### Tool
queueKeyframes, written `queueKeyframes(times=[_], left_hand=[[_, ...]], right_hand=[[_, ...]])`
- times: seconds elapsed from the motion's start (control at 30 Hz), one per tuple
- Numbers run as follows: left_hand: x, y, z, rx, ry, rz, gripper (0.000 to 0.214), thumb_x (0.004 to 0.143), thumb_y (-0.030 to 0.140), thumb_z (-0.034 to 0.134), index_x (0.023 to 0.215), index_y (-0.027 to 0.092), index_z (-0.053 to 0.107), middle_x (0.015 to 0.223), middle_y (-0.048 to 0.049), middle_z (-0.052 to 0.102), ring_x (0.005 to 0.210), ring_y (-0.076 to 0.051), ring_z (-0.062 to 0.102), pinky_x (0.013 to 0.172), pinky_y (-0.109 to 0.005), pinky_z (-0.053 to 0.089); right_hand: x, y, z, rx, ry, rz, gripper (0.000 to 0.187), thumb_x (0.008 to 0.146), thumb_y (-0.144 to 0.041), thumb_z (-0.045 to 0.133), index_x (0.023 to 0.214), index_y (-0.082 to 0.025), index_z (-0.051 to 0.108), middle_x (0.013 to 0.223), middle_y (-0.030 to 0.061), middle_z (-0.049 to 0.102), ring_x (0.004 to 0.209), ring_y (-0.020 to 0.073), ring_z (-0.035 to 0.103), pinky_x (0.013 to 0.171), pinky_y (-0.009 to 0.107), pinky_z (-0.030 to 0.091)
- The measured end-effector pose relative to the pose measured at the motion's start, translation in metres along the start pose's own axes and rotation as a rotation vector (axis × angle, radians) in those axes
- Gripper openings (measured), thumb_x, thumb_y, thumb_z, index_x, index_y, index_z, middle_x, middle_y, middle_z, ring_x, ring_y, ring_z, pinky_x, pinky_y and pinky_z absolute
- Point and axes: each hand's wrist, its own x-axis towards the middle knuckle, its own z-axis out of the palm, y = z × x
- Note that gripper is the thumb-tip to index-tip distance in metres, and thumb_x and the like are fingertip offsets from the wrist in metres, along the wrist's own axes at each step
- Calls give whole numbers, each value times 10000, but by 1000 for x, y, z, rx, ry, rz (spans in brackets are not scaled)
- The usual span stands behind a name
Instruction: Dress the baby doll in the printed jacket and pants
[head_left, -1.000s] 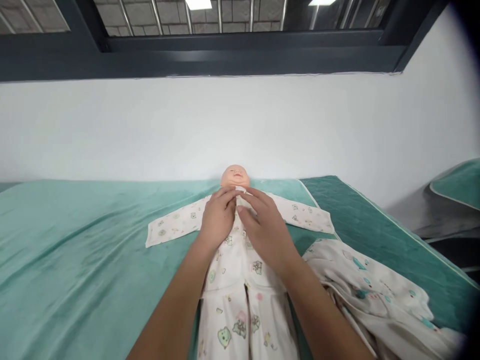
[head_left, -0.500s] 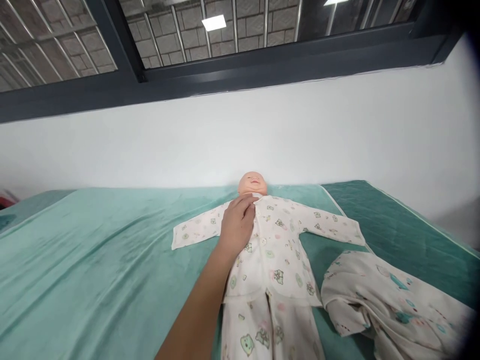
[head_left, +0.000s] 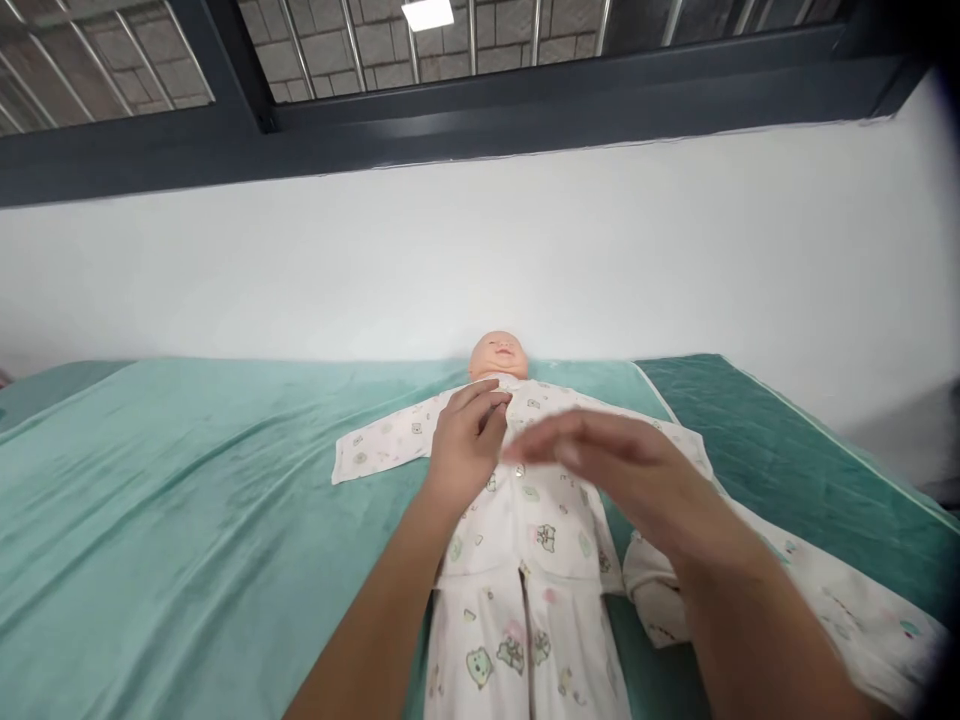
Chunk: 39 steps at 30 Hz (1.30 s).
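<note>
A baby doll lies on its back, dressed in a white baby shirt with small bear prints, its sleeves spread wide. Matching trousers cover its lower part. My left hand rests on the upper chest by the collar, thumb and fingertips drawn together on the shirt front. Over the chest hovers my right hand, slightly blurred, its fingers stretched toward the left hand and holding nothing. A button shows on the shirt front below the hands.
Under the doll is a light green blanket, with a darker green cover to the right. A crumpled white printed cloth lies beside the doll, partly behind my right forearm. A white wall and dark window frame stand behind.
My right hand has come in from the right over the doll's chest. The left hand's fingers have bent and drawn together at the shirt front. The view has shifted slightly.
</note>
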Motion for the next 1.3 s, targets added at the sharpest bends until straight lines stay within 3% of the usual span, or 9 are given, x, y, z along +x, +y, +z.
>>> queueKeyframes(times=[0.03, 0.1, 0.2, 0.3, 0.77, 1.0, 1.3], left_hand=[[-1, 1, -1, -13, -5, 4, 233, 935, 249, 502, 1044, 263, 708, 1308, -25, 630, 1258, -203, 539, 1098, -383, 410], [-4, 3, -3, -30, -27, 11, 235, 933, 236, 504, 1031, 270, 715, 1315, -18, 625, 1266, -198, 534, 1106, -383, 406], [-9, 5, -5, -38, -53, 23, 244, 933, 234, 505, 1030, 288, 722, 1338, -3, 608, 1275, -194, 524, 1112, -381, 399], [-11, 4, -5, -51, -55, 32, 241, 929, 237, 511, 1026, 295, 724, 1345, 3, 601, 1286, -191, 511, 1106, -371, 403], [-9, 4, -9, -248, -114, -56, 163, 909, 335, 579, 959, 289, 727, 1362, -6, 586, 1323, -212, 474, 1111, -374, 382], [-10, 5, -7, -272, -52, -132, 70, 844, 234, 629, 847, 261, 694, 1325, 5, 611, 1271, -231, 521, 1113, -422, 362], [-10, 2, -5, -288, -15, -139, 60, 841, 274, 640, 804, 232, 663, 1289, -26, 624, 1237, -243, 543, 1026, -404, 426]], right_hand=[[12, 10, -3, -33, 91, 12, 259, 883, -485, 564, 1048, -343, 706, 1121, 6, 709, 1096, 218, 630, 931, 367, 489], [31, 35, -5, -224, 453, 59, 202, 916, -379, 532, 1006, -303, 695, 1120, 12, 696, 1055, 214, 624, 952, 384, 462], [46, 69, -3, -441, 626, 54, 157, 898, -306, 524, 945, -267, 669, 1053, 33, 676, 1054, 234, 595, 979, 416, 430], [49, 83, 0, -474, 651, 17, 143, 892, -275, 501, 925, -263, 640, 1028, 36, 653, 1064, 238, 577, 991, 422, 413], [49, 83, 0, -380, 640, 8, 100, 825, -266, 636, 915, -257, 594, 1059, 15, 616, 1086, 217, 549, 1007, 399, 391], [50, 83, 1, -355, 619, 0, 17, 821, -250, 649, 807, -259, 650, 1128, 24, 627, 1166, 227, 530, 1061, 416, 355], [49, 82, 1, -300, 649, -6, 82, 842, -270, 626, 780, -256, 678, 1125, 29, 649, 1152, 224, 559, 1035, 399, 389]])
